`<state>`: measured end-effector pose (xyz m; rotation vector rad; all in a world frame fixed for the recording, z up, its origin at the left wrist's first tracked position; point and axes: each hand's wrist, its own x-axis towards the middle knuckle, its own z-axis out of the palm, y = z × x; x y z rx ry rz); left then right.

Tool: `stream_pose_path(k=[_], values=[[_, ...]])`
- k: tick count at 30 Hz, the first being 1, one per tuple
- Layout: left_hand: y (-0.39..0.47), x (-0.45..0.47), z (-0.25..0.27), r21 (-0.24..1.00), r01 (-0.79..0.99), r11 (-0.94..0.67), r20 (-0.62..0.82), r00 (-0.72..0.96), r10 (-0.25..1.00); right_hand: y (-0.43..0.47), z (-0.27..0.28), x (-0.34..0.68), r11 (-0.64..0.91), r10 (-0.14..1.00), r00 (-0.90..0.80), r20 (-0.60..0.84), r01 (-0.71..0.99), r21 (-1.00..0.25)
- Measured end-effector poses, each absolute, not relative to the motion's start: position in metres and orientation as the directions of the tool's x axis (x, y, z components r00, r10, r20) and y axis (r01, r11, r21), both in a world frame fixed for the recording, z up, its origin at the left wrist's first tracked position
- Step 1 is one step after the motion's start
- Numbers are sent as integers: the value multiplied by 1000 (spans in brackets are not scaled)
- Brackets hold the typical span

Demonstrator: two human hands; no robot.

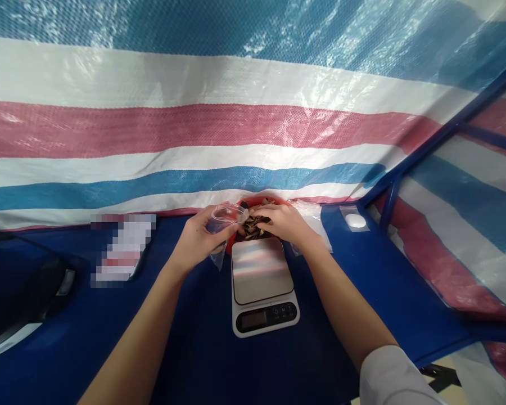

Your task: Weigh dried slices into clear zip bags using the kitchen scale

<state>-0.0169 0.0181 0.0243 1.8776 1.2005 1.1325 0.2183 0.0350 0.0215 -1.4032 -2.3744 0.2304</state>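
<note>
One clear plastic bag [219, 225], mouth held round and open, hanging at the near left edge of a red basin [230, 246]. One left hand [199, 236], thumb and fingers pinching the bag near its mouth. One right hand [283, 220], reaching over the basin from the right, fingers curled down among the contents; whether it grips any piece I cannot tell. One heap of dried brown pieces [253, 228], lying in the basin under both hands.

One white kitchen scale [262, 273], just in front of the basin, between the forearms: silver plate bare, dark display at the near end. Several flat clear bags [320, 222], beside the basin on the right, partly behind the right wrist. One white oval object [355, 220], on a clear packet farther right. One flat item [124, 250], left of the left hand, its face blurred out. One black object [25, 292], at the far left, cut off by the edge. One blue table [349, 298], beneath all. One striped sheet [219, 126], hanging behind.
</note>
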Motion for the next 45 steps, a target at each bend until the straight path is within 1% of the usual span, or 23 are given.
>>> stream_pose_path(k=[3, 6, 9, 11, 13, 19, 23, 27, 30, 32, 34, 37, 41, 43, 45], values=[[18, -15, 23, 831, 382, -405, 337, 233, 912, 36, 18, 220, 465, 882, -406, 239, 831, -305], [18, -14, 22, 835, 376, -401, 337, 227, 914, 38, 19, 224, 436, 897, -379, 226, 839, -326], [18, -13, 22, 849, 368, -378, 316, 221, 923, 39, 20, 231, 447, 894, -386, 227, 788, -423], [18, -12, 22, 851, 365, -377, 312, 225, 923, 40, 19, 236, 462, 887, -388, 251, 728, -507], [18, -11, 21, 846, 366, -388, 322, 230, 918, 42, 17, 240, 458, 889, -371, 269, 689, -562], [17, -8, 20, 814, 394, -426, 345, 261, 902, 46, 7, 246, 453, 891, -347, 293, 652, -608], [18, -7, 16, 794, 395, -462, 368, 291, 883, 45, 9, 248, 469, 882, -321, 346, 520, -714], [19, -6, 14, 759, 412, -504, 392, 329, 859, 37, 22, 247, 402, 907, -279, 316, 344, -849], [17, -3, 14, 745, 426, -514, 388, 350, 852, 30, 34, 243, 377, 913, -266, 311, 251, -892], [15, -1, 15, 747, 429, -508, 368, 371, 853, 24, 41, 238, 398, 899, -291, 327, 229, -889], [13, 1, 16, 751, 417, -511, 356, 396, 846, 19, 46, 232, 438, 873, -343, 346, 243, -865], [11, 3, 17, 756, 392, -524, 361, 417, 834, 13, 51, 224, 500, 841, -419, 343, 358, -789], [11, 3, 16, 756, 381, -533, 369, 425, 827, 10, 54, 214, 563, 818, -473, 328, 538, -627], [11, 3, 15, 743, 380, -552, 381, 437, 814, 10, 55, 210, 582, 809, -482, 336, 579, -570], [12, 3, 15, 733, 378, -566, 392, 446, 805, 9, 54, 208, 588, 806, -481, 344, 591, -553]])
